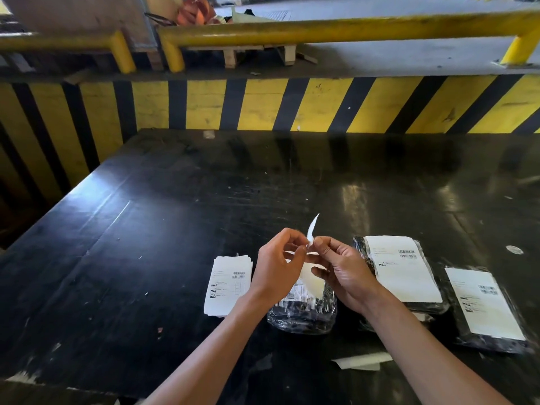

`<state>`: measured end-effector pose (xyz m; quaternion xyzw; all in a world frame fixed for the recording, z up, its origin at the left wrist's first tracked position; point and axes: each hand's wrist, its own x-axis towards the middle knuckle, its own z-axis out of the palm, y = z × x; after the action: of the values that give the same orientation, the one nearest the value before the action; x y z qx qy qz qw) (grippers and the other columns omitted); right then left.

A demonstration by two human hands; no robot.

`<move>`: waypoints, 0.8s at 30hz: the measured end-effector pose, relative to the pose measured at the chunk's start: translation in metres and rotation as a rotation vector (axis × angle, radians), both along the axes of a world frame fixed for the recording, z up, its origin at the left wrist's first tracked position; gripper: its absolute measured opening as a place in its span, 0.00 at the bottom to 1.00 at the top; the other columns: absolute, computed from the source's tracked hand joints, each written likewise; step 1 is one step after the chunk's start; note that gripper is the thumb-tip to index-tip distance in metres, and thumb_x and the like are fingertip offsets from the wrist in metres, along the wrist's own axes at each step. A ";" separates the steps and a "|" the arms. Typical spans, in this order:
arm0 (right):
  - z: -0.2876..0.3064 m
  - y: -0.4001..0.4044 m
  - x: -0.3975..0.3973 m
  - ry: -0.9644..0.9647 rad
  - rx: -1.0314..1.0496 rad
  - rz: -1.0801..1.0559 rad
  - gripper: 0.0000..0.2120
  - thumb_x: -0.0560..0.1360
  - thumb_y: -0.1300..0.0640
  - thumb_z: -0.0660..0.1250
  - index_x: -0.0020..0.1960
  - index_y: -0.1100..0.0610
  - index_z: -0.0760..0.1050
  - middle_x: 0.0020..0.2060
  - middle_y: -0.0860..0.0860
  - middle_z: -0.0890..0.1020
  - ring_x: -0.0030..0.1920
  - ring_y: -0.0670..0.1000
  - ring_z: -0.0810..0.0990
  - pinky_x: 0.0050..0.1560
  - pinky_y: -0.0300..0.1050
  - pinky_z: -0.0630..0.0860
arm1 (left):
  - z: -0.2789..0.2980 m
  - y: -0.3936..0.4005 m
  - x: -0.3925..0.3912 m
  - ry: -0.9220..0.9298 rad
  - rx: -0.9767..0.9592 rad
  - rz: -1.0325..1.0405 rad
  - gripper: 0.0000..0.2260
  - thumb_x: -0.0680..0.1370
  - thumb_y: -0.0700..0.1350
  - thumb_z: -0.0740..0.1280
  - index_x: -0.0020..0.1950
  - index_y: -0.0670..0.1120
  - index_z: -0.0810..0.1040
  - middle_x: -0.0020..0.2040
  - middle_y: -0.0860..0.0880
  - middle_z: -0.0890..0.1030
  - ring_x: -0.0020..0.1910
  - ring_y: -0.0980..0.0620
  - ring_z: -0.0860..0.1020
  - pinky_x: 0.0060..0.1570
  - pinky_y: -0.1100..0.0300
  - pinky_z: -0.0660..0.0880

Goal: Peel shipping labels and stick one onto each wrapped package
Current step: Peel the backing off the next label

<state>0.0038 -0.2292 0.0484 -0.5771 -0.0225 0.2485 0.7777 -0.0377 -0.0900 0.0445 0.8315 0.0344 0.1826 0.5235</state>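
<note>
A wall (263, 105) painted in slanted yellow and black stripes runs across the far side, and above it a raised concrete floor (394, 57) carries a yellow rail (336, 29) and some wooden pallets (257, 54). In front stands a wide black table (146, 229), glossy, scratched and flecked with pale scraps.

On the table's near right lie two dark packages in clear wrap, each with a white label on top: one at the far right (486, 308) and one (403, 273) just left of it. A third wrapped package (304, 314) lies near the middle, under the hands. Left of it sits a stack of labels (229, 285), printed with barcodes. A loose white strip of paper (362, 362) rests near the front edge.

Both hands meet above the middle package. The left hand (277, 267) and the right hand (344, 270) each pinch a label (313, 276) between thumb and fingertips, a narrow grip, with one thin white layer curling up and away (313, 228) from the rest.
</note>
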 end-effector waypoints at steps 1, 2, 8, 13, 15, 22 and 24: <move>0.000 0.000 0.000 -0.001 0.003 -0.006 0.10 0.74 0.53 0.68 0.50 0.59 0.79 0.48 0.57 0.84 0.50 0.54 0.83 0.45 0.44 0.73 | 0.001 -0.001 0.000 0.006 -0.008 0.001 0.05 0.78 0.36 0.69 0.48 0.46 0.79 0.43 0.56 0.83 0.43 0.60 0.81 0.42 0.69 0.76; 0.000 0.000 -0.001 -0.001 0.004 -0.013 0.10 0.73 0.52 0.68 0.49 0.58 0.79 0.46 0.55 0.84 0.49 0.53 0.82 0.45 0.44 0.72 | 0.001 -0.001 -0.001 0.010 -0.017 0.001 0.04 0.78 0.37 0.69 0.48 0.45 0.80 0.42 0.56 0.83 0.43 0.60 0.81 0.41 0.70 0.76; -0.004 0.000 0.000 -0.050 -0.044 -0.048 0.06 0.76 0.54 0.69 0.47 0.57 0.82 0.41 0.54 0.84 0.45 0.51 0.81 0.47 0.46 0.72 | 0.004 -0.004 -0.003 0.011 -0.094 -0.017 0.02 0.78 0.38 0.69 0.51 0.43 0.79 0.42 0.55 0.84 0.42 0.60 0.83 0.42 0.70 0.76; -0.004 -0.001 0.001 -0.094 -0.071 -0.070 0.08 0.76 0.55 0.69 0.49 0.59 0.82 0.42 0.55 0.84 0.45 0.51 0.81 0.45 0.45 0.74 | 0.005 -0.005 -0.002 0.037 -0.126 0.001 0.02 0.78 0.39 0.70 0.51 0.42 0.80 0.42 0.54 0.84 0.41 0.62 0.82 0.39 0.72 0.75; -0.004 0.000 0.002 -0.137 -0.102 -0.078 0.07 0.76 0.55 0.69 0.48 0.57 0.82 0.40 0.53 0.84 0.43 0.50 0.82 0.45 0.45 0.74 | 0.005 -0.005 -0.001 0.044 -0.138 0.009 0.03 0.79 0.40 0.69 0.51 0.42 0.80 0.42 0.52 0.85 0.41 0.61 0.83 0.39 0.71 0.76; -0.005 -0.002 0.002 -0.265 -0.177 -0.102 0.07 0.78 0.56 0.68 0.47 0.58 0.83 0.37 0.52 0.83 0.39 0.47 0.78 0.37 0.39 0.72 | -0.003 -0.006 0.004 0.072 -0.163 0.020 0.02 0.79 0.42 0.69 0.50 0.44 0.80 0.43 0.49 0.85 0.43 0.52 0.84 0.46 0.55 0.83; -0.006 -0.002 0.001 -0.289 -0.189 -0.107 0.08 0.78 0.56 0.67 0.47 0.58 0.83 0.37 0.54 0.83 0.38 0.48 0.77 0.36 0.37 0.73 | -0.005 -0.006 0.005 0.077 -0.170 0.018 0.03 0.79 0.43 0.70 0.50 0.44 0.80 0.43 0.49 0.85 0.43 0.52 0.84 0.47 0.54 0.83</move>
<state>0.0053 -0.2313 0.0425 -0.6777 -0.0801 0.1224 0.7207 -0.0327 -0.0965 0.0395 0.7900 0.0773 0.1516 0.5890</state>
